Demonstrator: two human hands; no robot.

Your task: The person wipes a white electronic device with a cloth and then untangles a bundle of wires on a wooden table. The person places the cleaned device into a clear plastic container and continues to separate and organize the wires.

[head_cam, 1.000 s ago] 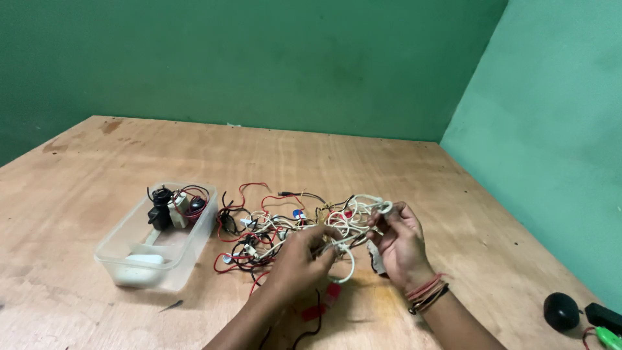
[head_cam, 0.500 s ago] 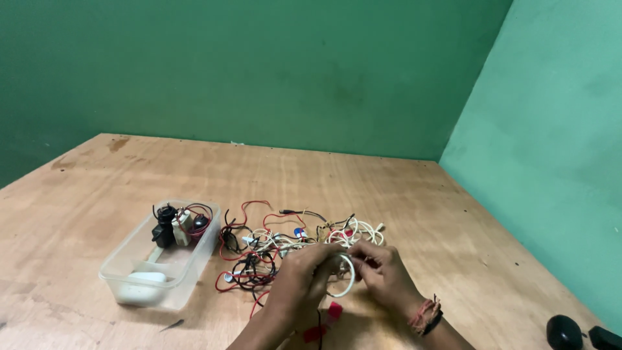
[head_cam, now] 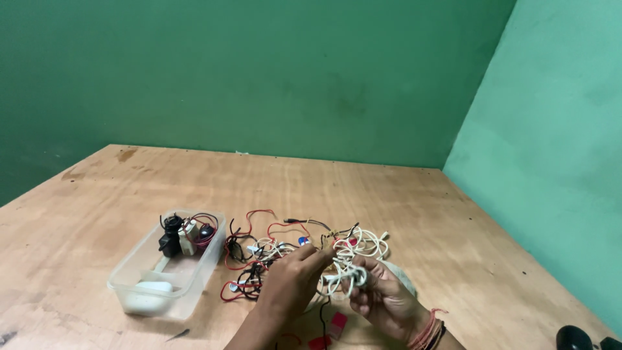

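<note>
Two bare hands are seen from above over a wooden table, both working on one tangle of wires. The left hand is curled, its fingertips pinched together on a strand at about 12 o'clock from the knuckles. The right hand is closed around a knot of white cord, which is gripped just at 10 o'clock from its palm. A band of threads is worn on the right wrist.

The tangle is spread on the table from the hands toward 11 o'clock, red, black and white strands mixed; the strands cannot be counted, and where one ends and another begins is hard to make out. One small blue part is seen among them.

One clear plastic tub is placed at 9 o'clock from the hands, just beside the tangle. Inside it, one white object is lying at the near end, and a cluster of black and white parts with red wire at the far end; their number cannot be told.

Two small red pieces are lying between the forearms, partly hidden. At 4 o'clock, one black rounded object is cut off by the frame edge.
</note>
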